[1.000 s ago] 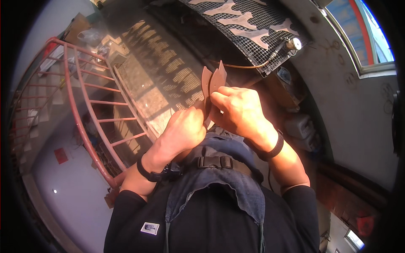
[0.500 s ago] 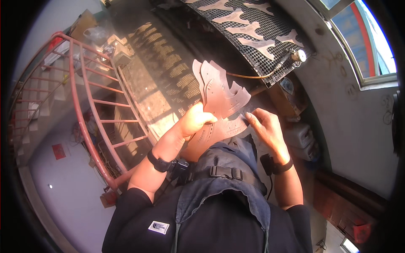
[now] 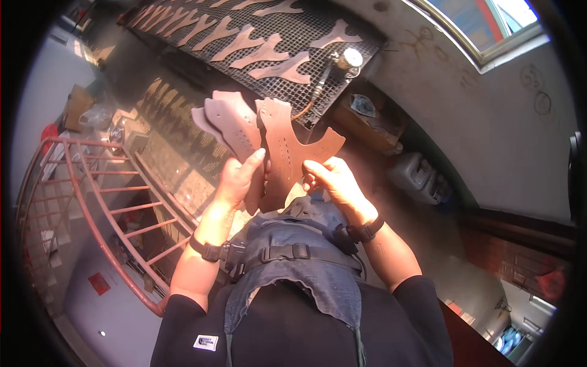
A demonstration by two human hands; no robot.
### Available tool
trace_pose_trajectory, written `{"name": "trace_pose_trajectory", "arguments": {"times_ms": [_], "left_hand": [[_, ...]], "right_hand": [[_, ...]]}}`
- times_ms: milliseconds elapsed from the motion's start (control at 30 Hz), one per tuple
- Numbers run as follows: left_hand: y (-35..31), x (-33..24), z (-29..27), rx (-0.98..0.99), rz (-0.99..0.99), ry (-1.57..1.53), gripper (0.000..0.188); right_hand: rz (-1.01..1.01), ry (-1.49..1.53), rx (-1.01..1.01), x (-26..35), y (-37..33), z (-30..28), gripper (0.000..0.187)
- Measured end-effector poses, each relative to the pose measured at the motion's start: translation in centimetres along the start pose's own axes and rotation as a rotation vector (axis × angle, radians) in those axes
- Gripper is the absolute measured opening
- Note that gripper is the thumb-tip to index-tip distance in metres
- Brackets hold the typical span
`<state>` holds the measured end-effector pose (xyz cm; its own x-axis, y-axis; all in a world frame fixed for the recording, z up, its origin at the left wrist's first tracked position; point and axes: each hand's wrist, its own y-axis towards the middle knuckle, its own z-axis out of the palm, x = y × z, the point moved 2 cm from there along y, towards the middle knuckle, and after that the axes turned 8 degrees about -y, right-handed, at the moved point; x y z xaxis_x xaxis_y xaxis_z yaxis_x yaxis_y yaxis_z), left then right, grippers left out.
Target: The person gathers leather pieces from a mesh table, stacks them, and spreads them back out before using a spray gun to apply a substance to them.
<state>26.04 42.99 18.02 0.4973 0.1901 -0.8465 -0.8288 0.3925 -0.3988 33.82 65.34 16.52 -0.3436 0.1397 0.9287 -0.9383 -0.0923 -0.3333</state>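
The left hand (image 3: 237, 180) is closed on a fanned stack of pale pieces (image 3: 232, 125), its thumb pressed flat over the near face and the upper ends spreading apart. The right hand (image 3: 333, 183) has thumb and fingers drawn together at the lower edge of a brown forked piece (image 3: 284, 144), which stands just beside the stack, its long arm up and its shorter arm reaching to the right. Whether the left fingers also support that brown piece, I cannot tell. Both holdings are above the lap, in front of a blue apron (image 3: 287, 229), and off the rack. Beyond them, a black mesh rack (image 3: 299, 30) bears many laid-out pieces (image 3: 284, 68) of like forked shape, mostly in a row along its length, with another set apart near a white round fitting (image 3: 350, 58). So a good share appears spread out on the mesh, while those in the hands are not on it; the stack overlaps too much to count, and the rack's far end is too small to judge
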Motion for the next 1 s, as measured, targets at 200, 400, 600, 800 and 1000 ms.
{"name": "trace_pose_trajectory", "arguments": {"times_ms": [200, 400, 600, 800, 1000], "left_hand": [[1.6, 1.6, 1.8, -0.128, -0.023, 0.028, 0.034], [1.7, 2.5, 2.4, -0.309, -0.056, 0.028, 0.033], [1.6, 4.1, 0.4, -0.348, -0.172, -0.270, 0.068], [3.6, 1.4, 4.2, -0.068, -0.130, -0.277, 0.070], [7.1, 0.2, 5.9, -0.016, -0.053, -0.282, 0.052]], "right_hand": [[0.004, 0.229, -0.420, -3.0, 1.2, -19.7, 0.037], [0.457, 0.217, -1.001, -17.0, 1.6, -37.3, 0.038], [0.686, 0.084, -0.587, -24.7, 0.4, -30.7, 0.026], [0.567, -0.011, -0.177, -21.1, 2.2, -22.3, 0.024], [0.248, -0.050, 0.198, -7.6, 7.0, -15.1, 0.028]]}}
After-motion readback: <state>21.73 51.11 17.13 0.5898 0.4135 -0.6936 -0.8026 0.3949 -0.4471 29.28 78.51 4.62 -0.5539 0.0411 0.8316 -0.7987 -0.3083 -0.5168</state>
